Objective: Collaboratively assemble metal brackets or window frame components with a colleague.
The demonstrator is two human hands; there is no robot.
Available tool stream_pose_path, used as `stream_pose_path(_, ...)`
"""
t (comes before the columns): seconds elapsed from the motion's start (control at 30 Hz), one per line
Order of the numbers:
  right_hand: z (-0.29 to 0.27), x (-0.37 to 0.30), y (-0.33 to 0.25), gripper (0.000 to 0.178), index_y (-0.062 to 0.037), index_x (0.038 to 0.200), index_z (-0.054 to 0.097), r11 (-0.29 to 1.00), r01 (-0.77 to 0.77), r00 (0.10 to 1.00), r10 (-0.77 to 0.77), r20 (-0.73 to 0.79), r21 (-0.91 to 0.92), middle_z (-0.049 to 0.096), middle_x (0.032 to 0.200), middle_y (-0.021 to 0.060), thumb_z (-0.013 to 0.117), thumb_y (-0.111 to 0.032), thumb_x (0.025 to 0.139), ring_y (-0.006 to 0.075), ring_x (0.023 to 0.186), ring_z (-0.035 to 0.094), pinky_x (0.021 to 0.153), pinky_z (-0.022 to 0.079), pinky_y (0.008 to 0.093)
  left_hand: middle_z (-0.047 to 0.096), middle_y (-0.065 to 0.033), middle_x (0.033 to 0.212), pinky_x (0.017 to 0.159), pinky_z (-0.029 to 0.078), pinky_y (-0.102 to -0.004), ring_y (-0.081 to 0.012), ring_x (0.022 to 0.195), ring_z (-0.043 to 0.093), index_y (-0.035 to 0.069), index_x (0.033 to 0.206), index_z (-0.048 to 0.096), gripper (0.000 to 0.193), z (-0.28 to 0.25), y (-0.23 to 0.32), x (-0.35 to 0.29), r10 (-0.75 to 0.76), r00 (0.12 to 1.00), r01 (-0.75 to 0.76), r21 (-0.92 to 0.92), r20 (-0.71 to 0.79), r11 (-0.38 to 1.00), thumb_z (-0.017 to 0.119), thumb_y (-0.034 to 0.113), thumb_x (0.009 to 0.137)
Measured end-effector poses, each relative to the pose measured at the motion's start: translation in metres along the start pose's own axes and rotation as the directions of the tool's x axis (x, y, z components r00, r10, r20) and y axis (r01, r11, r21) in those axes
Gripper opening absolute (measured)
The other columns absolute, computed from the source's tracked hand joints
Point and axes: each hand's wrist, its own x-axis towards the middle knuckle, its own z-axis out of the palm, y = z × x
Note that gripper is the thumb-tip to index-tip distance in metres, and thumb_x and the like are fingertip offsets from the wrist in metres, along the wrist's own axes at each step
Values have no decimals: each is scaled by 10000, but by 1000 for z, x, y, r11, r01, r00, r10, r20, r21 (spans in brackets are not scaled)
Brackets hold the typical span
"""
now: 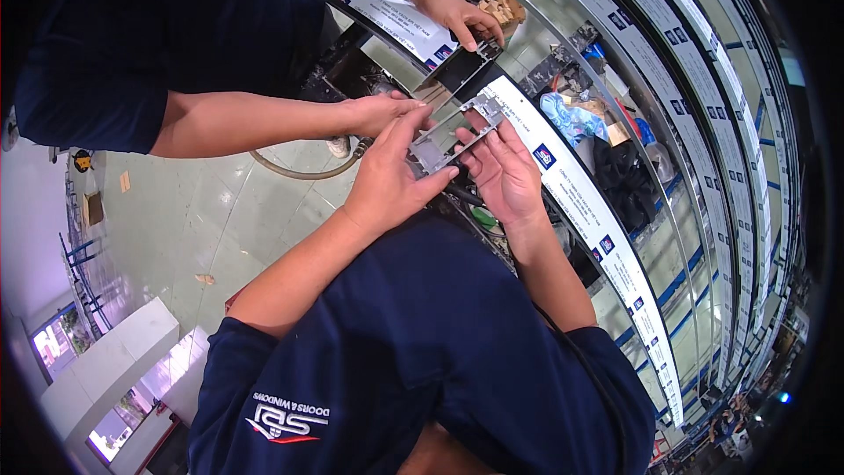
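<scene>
My left hand [387, 176] grips the left side of a grey metal profile [450, 142], its thumb along the near edge. The profile's cut end shows thin walls and small channels around a wide hollow. At its right side my right hand [505, 171] is closed on the edge with fingers curled, palm turned up. Just beyond, a co-worker's hand [466, 19] holds the far end of a dark profile piece [457, 70]. The co-worker's other hand [382, 113] is beside my left fingers. Whether the two pieces touch is hard to tell.
A long profile covered in white printed film [585, 202] curves past my right arm. More film-covered profiles [651, 62] lie farther right on blue supports. Below them are a blue plastic bag [573, 119] and scraps in a box [497, 4]. A hose [303, 174] lies on the tiled floor.
</scene>
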Motion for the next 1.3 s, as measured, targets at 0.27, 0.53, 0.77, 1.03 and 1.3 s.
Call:
stream_pose_path(0.27, 2, -1, -1, 505, -102, 1607, 421, 1000, 7, 1000, -7, 4, -5, 540, 1558, 100, 539, -174, 1122, 254, 1318, 614, 1089, 520, 422, 630, -207, 1418, 1099, 517, -404, -313, 1306, 646, 12, 1507, 509, 824, 1, -3, 0, 1, 1000, -1, -16, 13, 1000, 898, 158, 795)
stream_pose_path(0.53, 47, -11, -10, 858, -33, 1633, 292, 852, 242, 970, -198, 143, -463, 550, 1500, 185, 773, -5, 922, 249, 1348, 569, 1126, 469, 410, 626, -66, 1406, 1075, 496, -347, -171, 1282, 603, 25, 1567, 422, 639, 9, -14, -5, -85, 879, 445, -747, 468, 494, 732, 101, 1013)
stream_pose_path(0.77, 32, -8, -7, 695, -53, 1496, 512, 473, 282, 946, -284, 159, -835, 611, 1445, 181, 790, -27, 859, 263, 1300, 626, 1058, 496, 370, 600, -129, 1435, 1102, 481, -398, -222, 1353, 565, 21, 1581, 385, 812, -7, -21, -2, -106, 952, 159, -168, 286, 973, 836, 174, 924)
stream_pose_path(1.03, 44, 30, -63, 731, -90, 1447, 572, -56, 538, 836, -94, 541, -841, 676, 1135, 122, 754, -17, 742, 316, 1150, 639, 1061, 475, 429, 683, -193, 1327, 1054, 501, -458, -383, 1209, 639, -2, 1512, 515, 832, -39, -6, 28, 326, 923, -371, 249, 203, 894, 891, 186, 794)
stream_pose_path(1.3, 32, 75, -69, 1158, -125, 1681, 180, 252, 505, 863, -154, 481, -825, 604, 1384, 141, 831, 1, 731, 242, 1208, 665, 1014, 527, 385, 728, -170, 1144, 935, 533, -435, -345, 1043, 670, 20, 1327, 675, 612, -34, -16, 42, 278, 960, -263, 288, -14, 921, 894, 176, 778)
